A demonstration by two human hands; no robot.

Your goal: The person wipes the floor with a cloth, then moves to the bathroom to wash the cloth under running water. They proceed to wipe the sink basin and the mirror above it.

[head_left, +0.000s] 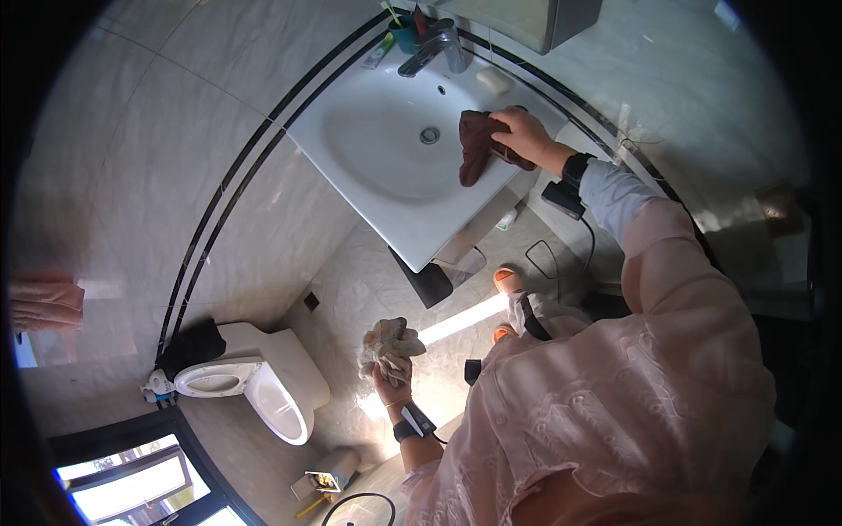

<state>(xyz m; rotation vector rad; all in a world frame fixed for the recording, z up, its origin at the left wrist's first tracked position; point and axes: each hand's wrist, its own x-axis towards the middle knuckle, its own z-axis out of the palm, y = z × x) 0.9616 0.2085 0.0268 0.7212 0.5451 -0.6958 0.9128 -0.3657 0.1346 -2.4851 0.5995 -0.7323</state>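
My right hand (528,140) is over the right side of the white sink (351,171), its fingers closed on a dark reddish-brown cloth (478,145). Part of that cloth hangs down along the basin's inner slope. Well away from the sink, above the floor, my left hand (392,387) grips a crumpled greyish-beige cloth (391,344) that bunches up over the fingers. A pale bar of soap (494,81) lies on the sink's back right corner, close to the brown cloth. The chrome faucet (427,54) stands at the back of the basin.
A teal cup (404,37) with toothbrushes and a tube (378,52) stand by the faucet. At lower left is a white toilet (298,368), its lid raised, a black cloth (195,345) beside it. A small bin (333,472) is on the floor. A pink towel (48,305) hangs far left.
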